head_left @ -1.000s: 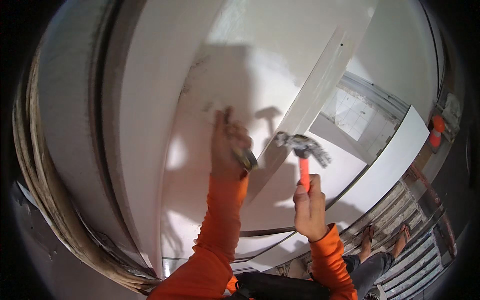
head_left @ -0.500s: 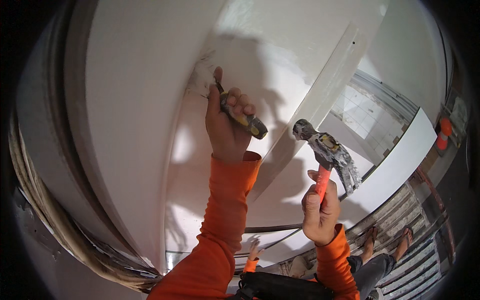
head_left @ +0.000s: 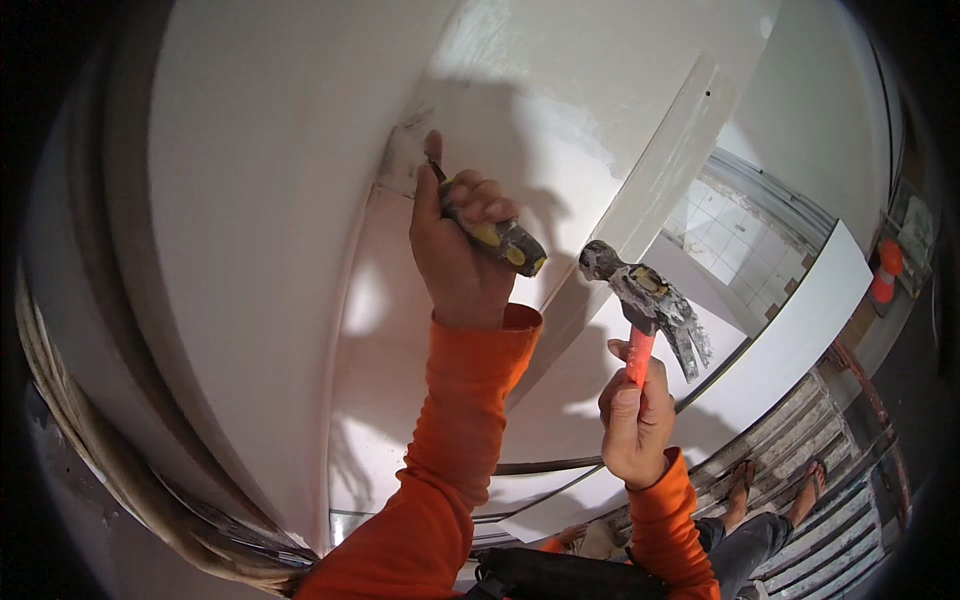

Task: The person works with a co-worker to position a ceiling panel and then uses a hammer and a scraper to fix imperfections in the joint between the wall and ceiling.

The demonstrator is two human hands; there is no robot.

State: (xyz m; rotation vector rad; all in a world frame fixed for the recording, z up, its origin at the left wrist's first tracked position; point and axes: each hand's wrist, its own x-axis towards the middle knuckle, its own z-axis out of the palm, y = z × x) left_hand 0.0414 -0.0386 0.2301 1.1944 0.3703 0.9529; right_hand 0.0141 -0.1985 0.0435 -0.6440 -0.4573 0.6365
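My left hand (head_left: 462,255) is wrapped round the black and yellow handle of a putty knife (head_left: 510,248). Its thumb lies along the neck, and the blade meets the white surface by the corner seam. Lower and to the right, my right hand (head_left: 636,430) grips a claw hammer (head_left: 650,292) by its orange handle. White plaster cakes the dark hammer head. The striking face points left, close to the butt end of the putty knife but apart from it, and the claws point down to the right.
A pale board strip (head_left: 665,150) runs diagonally behind the hammer. Right of it, an opening shows white tiles (head_left: 735,225). At the lower right, bare feet (head_left: 808,490) rest on a slatted platform (head_left: 830,520). An orange-and-white cone (head_left: 885,270) stands at the far right.
The hammer has shifted slightly left. The putty knife's butt end has tipped a little right and down. An orange-sleeved hand at the bottom middle has dropped lower, mostly out of sight.
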